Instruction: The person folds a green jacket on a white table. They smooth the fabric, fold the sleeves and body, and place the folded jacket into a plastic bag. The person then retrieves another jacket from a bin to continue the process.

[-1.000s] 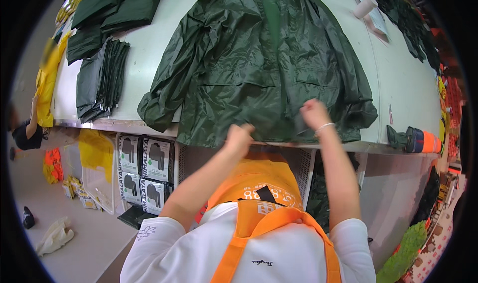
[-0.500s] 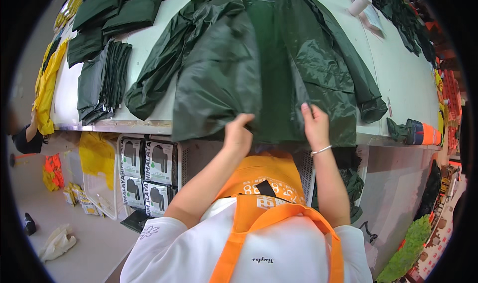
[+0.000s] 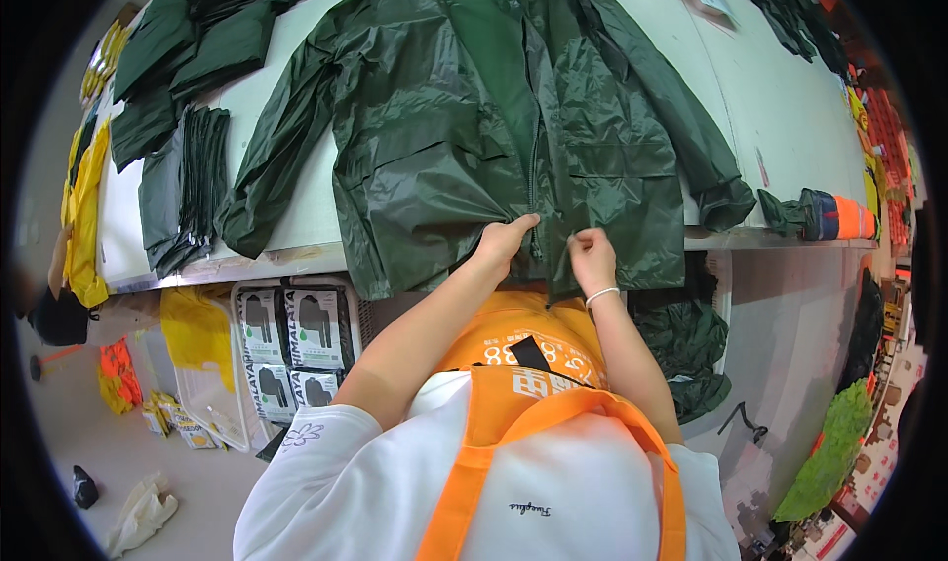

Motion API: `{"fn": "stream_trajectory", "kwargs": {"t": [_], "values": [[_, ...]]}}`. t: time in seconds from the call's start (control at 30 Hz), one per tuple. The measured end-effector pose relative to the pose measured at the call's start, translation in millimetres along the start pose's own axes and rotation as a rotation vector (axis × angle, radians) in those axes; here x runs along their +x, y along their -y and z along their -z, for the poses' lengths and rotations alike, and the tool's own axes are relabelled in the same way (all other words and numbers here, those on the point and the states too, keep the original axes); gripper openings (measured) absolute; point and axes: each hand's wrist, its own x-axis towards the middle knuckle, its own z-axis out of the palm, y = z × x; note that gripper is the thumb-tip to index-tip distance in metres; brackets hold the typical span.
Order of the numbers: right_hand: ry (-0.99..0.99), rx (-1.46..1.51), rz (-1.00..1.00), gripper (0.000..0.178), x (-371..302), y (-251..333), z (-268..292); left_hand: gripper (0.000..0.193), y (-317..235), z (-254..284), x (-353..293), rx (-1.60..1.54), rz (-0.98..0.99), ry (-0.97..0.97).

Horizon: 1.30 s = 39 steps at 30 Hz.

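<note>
A dark green, shiny raincoat [image 3: 425, 181] lies front up on the white table, collar away from me and sleeves spread to both sides. Its lower hem hangs over the near edge. Down the middle runs a zipper [image 3: 534, 156], with the two front panels brought close together at the bottom and parted higher up. My left hand [image 3: 507, 245] is closed on the left panel's front edge near the hem, thumb on top. Just to the right, my right hand [image 3: 592, 262] has its fingers bent together against the right panel; what they pinch, if anything, is hidden.
Folded dark green garments [image 3: 183, 191] are stacked at the left, near a yellow garment [image 3: 85, 205] and another person's arm. An orange and navy folded bundle [image 3: 837, 215] sits at the right edge. Below the table are packaged garments [image 3: 318, 326] in a white basket.
Both front panels have been drawn together, so the gap between them has narrowed at the hem. My left hand moved right, my right hand slightly left and down.
</note>
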Motion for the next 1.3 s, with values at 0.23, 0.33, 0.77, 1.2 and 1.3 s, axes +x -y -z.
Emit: {"fn": "stream_trajectory", "kwargs": {"t": [0.23,0.33,0.77,1.2,1.3], "values": [[0.033,-0.293,0.403,0.027,-40.1,65.3,-9.1,0.039,-8.0,-10.4,-17.4,0.114,-0.078,-0.11],[0.102,-0.205,0.289,0.023,-33.7,55.0,-18.7,0.04,-5.1,-11.2,-14.3,0.162,-0.063,-0.102],[0.636,0.92,-0.638,0.021,-13.6,37.8,8.2,0.035,-6.1,-10.6,-16.3,0.134,-0.152,-0.09],[0.594,1.17,-0.962,0.01,-10.8,36.8,1.4,0.04,-9.7,-10.2,-23.5,0.154,-0.163,-0.081],[0.531,1.132,-0.93,0.01,-13.1,34.9,-2.6,0.035,-7.3,-11.1,-27.3,0.214,-0.16,-0.124]]}}
